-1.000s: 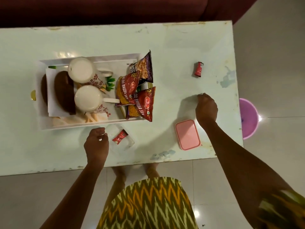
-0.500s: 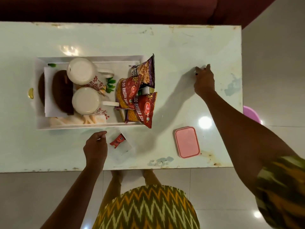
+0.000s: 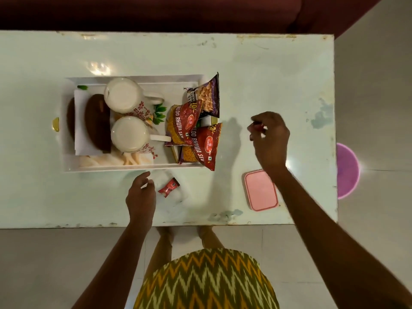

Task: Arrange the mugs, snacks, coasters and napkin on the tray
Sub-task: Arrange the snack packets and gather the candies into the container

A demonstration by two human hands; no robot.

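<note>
A white tray point(image 3: 133, 168) on the pale table holds two white mugs point(image 3: 121, 94) point(image 3: 129, 133), brown coasters point(image 3: 98, 123) on a white napkin point(image 3: 81, 139), and a cream cloth point(image 3: 111, 160). At its right end lie a purple snack packet point(image 3: 208, 95) and two red ones point(image 3: 181, 126) point(image 3: 204, 146), which overhang the rim. My right hand point(image 3: 270, 139) hovers right of the tray and pinches a small red sweet point(image 3: 256, 125). My left hand point(image 3: 140, 192), in front of the tray, pinches the edge of a clear pouch point(image 3: 176, 197) with another red sweet point(image 3: 168, 187) on it.
A pink lidded box point(image 3: 260, 190) lies near the table's front right, under my right forearm. A purple tub point(image 3: 346, 170) stands on the floor past the right edge. A dark red sofa point(image 3: 156, 12) runs along the far side. A gold tray handle point(image 3: 55, 127) sticks out left.
My right hand reached to the small red sweet at the far right of the table, picked it up, and has carried it back toward the tray. My left hand stayed put.
</note>
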